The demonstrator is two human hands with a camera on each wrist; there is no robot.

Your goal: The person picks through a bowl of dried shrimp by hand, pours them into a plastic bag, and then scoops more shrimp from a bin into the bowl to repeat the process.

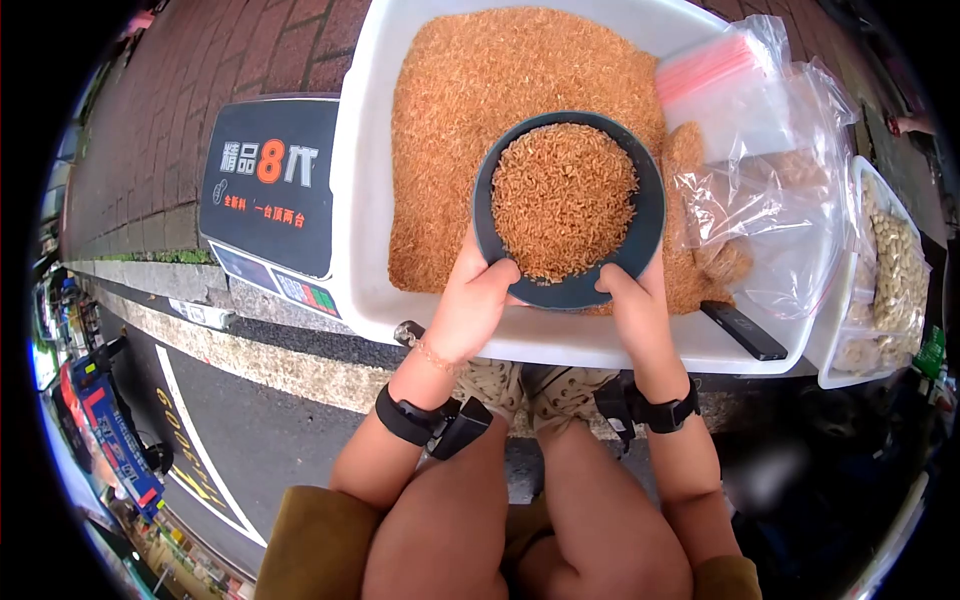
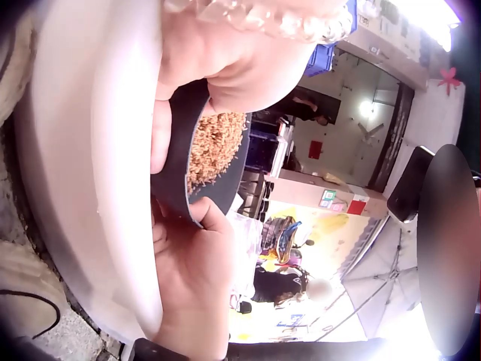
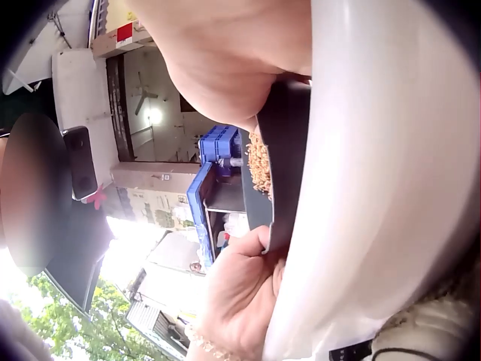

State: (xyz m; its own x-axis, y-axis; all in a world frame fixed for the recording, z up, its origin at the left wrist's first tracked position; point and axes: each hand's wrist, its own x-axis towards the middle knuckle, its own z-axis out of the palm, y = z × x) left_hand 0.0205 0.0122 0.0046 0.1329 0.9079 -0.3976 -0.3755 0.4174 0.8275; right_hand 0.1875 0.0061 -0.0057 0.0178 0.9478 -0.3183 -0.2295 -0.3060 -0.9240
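Observation:
Both hands hold a dark round bowl (image 1: 484, 215) over the near part of a white tub (image 1: 480, 338). Inside the bowl lies a mound of small brown dried pieces (image 1: 565, 195), which look like tiny dried shrimp. My left hand (image 1: 470, 308) grips the bowl's near left side, thumb over the rim and fingers underneath. On the near right side my right hand (image 1: 637, 315) grips it the same way. Both wrist views show the thumbs hooked over the rim. More of the same brown pieces (image 1: 450, 110) fill much of the tub around and beyond the bowl.
Clear plastic bags (image 1: 750, 170) lie on the tub's right side. A black flat device (image 1: 745, 330) rests on its near right edge. Left of the tub is a scale (image 1: 270, 185) with printed lettering. Another white container (image 1: 858, 270) with pale pieces stands at right.

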